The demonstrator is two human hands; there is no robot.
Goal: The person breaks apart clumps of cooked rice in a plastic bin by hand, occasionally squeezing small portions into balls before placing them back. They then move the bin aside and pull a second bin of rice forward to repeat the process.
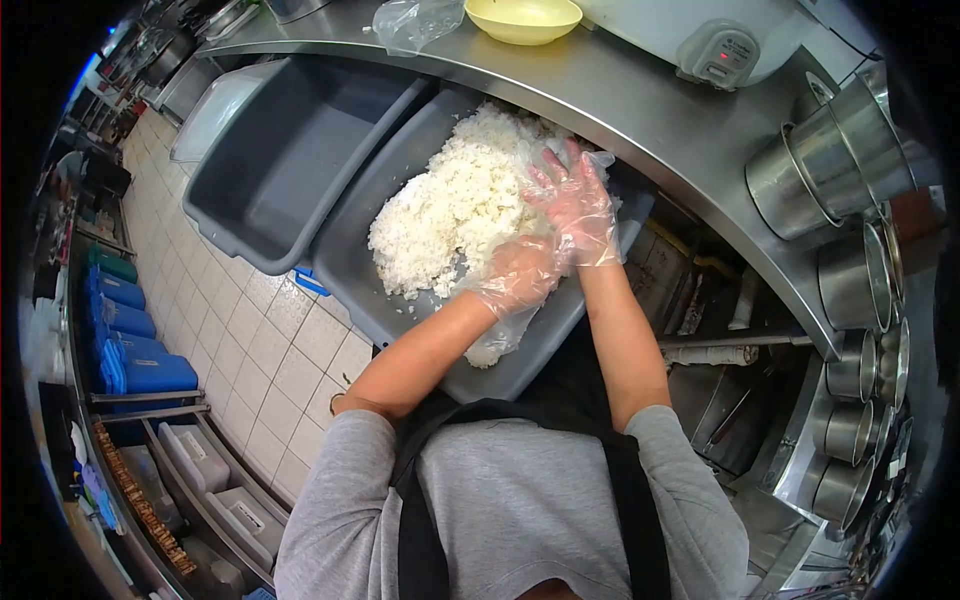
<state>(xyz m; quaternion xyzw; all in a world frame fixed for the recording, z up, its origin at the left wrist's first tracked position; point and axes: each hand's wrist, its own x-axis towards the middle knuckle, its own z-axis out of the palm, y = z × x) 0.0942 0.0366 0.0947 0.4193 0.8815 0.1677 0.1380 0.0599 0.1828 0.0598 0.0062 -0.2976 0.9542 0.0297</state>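
Blue bins [150,365] stand at far left, then an open gray tub [290,150]. Beside it, a second gray tub [345,245] holds a mound of white rice [450,200]. Over the rice's near right side, the gloved left hand [522,275] meets the right glove's wrist, its grip unclear; the gloved right hand [577,205] is open, fingers spread. Metal pots [835,165] stand far right.
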